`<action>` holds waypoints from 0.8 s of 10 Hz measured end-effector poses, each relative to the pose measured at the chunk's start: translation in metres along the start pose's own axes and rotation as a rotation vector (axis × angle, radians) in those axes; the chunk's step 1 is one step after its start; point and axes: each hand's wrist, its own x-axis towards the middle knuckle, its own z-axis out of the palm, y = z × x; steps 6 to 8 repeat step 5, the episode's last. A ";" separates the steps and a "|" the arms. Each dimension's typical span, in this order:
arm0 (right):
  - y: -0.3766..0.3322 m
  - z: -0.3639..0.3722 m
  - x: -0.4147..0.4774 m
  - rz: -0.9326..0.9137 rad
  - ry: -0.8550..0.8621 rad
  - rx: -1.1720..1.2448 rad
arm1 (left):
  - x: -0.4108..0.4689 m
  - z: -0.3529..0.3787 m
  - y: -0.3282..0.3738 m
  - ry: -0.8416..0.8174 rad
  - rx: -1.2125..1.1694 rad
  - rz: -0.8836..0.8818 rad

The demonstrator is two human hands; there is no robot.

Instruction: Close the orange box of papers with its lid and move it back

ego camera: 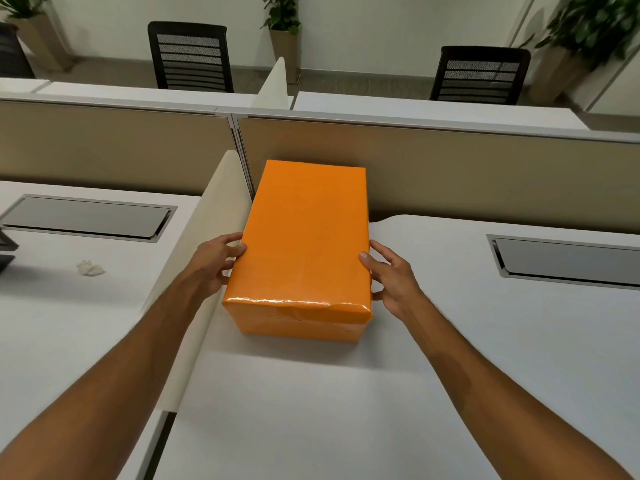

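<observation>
Orange rectangular box point(304, 237), glossy wrap, lid point(308, 223) seated on top and closed; it stands on the white surface point(346, 410) in front of you, long axis running away from you, far end close to the beige fabric back partition point(450, 161). Left flank: just beside the cream curved side divider point(207, 237).

Your left hand point(216, 261): pressed to the box's left side near the front corner, thumb on the top edge, fingers point(232, 242) clamped against the side wall.

Your right hand point(389, 275): pressed to the box's right side, thumb tip on the lid edge, fingers point(382, 249) spread along the wall and gripping it.

Other items in your view: grey rectangular cable hatch point(568, 261) set in the surface, right of the box, well apart; a second grey hatch point(86, 218) on the neighbouring desk; small crumpled white paper scrap point(90, 268) there too; two black mesh-backed office chairs point(190, 57) beyond the partition; potted green plants point(282, 15) along the far wall.
</observation>
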 end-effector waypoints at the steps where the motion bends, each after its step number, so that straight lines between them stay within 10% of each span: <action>1: 0.000 -0.001 -0.002 -0.023 -0.001 -0.013 | -0.001 -0.001 -0.001 0.001 0.024 0.014; 5: -0.009 -0.022 -0.028 -0.230 0.166 -0.360 | -0.045 0.031 -0.004 0.237 0.654 0.383; 8: -0.009 -0.022 -0.028 -0.230 0.166 -0.360 | -0.045 0.031 -0.004 0.237 0.654 0.383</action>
